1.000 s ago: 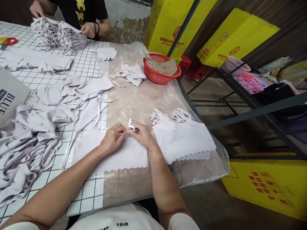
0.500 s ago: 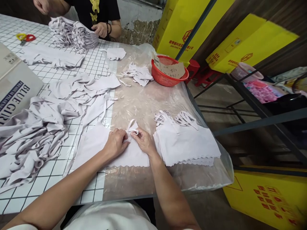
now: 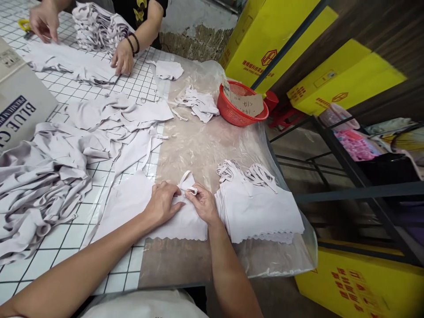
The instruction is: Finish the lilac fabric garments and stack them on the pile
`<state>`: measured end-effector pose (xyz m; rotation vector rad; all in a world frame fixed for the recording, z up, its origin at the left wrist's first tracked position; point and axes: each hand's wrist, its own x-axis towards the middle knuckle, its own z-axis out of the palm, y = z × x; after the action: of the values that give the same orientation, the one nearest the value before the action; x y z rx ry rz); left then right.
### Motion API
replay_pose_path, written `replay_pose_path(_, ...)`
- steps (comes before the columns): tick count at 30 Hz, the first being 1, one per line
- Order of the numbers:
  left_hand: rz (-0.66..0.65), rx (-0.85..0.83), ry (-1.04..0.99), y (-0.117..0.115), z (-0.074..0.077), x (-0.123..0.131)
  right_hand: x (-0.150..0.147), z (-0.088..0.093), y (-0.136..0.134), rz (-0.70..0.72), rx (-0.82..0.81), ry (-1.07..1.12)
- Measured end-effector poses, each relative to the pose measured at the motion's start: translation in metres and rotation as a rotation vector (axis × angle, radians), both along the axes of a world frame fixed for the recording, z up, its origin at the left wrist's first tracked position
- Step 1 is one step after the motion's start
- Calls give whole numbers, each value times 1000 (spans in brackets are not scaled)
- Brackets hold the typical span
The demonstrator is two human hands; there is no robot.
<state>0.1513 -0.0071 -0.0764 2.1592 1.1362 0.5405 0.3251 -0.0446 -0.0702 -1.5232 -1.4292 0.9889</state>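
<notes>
A pale camisole-like top [image 3: 188,223] with a wavy hem lies flat in front of me. My right hand [image 3: 203,205] pinches a thin shoulder strap [image 3: 190,191] at its upper edge between thumb and fingers. On the cloth just left of that strap rests my left hand [image 3: 164,203], its thumb spread away from the index finger; its other fingertips are partly hidden. Close by on the right is a neat stack of matching tops [image 3: 261,210], their straps bunched at the far end. More pale fabric [image 3: 129,198] extends to the left of the top.
A loose heap of pale garments [image 3: 43,176] covers the table's left side, beside a cardboard box [image 3: 23,101]. Farther back are a red basket [image 3: 235,110] with a cardboard piece and small cloth pieces [image 3: 198,104]. Across the table, a co-worker's hands [image 3: 123,58] touch folded cloth.
The view has shifted slightly. My hands stay at the strap with little change. The co-worker's hands have come down from the bundle onto the flat cloth in front of it.
</notes>
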Motion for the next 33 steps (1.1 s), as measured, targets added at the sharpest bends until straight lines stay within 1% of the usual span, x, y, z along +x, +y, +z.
replay_pose_path(6,-16,11,8,-2,-1,4,0,1,-1,10,5,-12)
replay_pose_path(16,32,13,-20,-4,-2,7,0,8,-1,59,22,-74)
replay_pose_path(22,30,21,-32,-4,-2,7,1,6,-1,77,19,-65)
replay_pose_path(28,20,-10,-37,-5,1,6,4,3,-2,92,36,-51)
replay_pose_path(33,-1,-27,-42,-4,1,5,7,9,-3,144,61,-129)
